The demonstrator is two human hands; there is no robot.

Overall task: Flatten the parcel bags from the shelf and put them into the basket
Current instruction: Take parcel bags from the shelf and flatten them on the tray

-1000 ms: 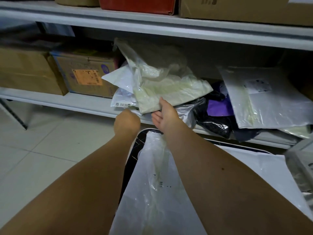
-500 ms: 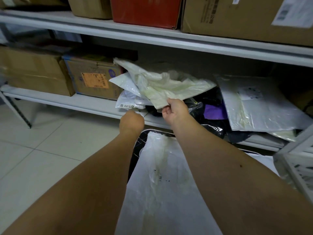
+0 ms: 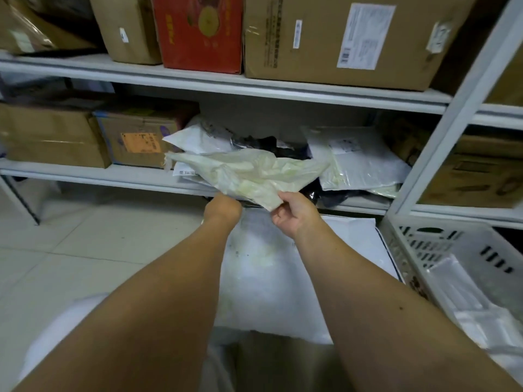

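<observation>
The right hand (image 3: 294, 213) pinches the near corner of a pale, crumpled, translucent parcel bag (image 3: 246, 172), held over the front edge of the lower shelf (image 3: 85, 176); the left hand (image 3: 223, 207) sits under the bag's near edge, its grip hidden. The bag's long axis runs from 9 to 3 o'clock, fanning away toward 11 o'clock from the right hand. The slotted white basket (image 3: 441, 244), already holding clear film bags, lies toward 4 o'clock, nearer the right hand.

Basket (image 3: 441, 244) right of shelf bags (image 3: 356, 157)
</observation>
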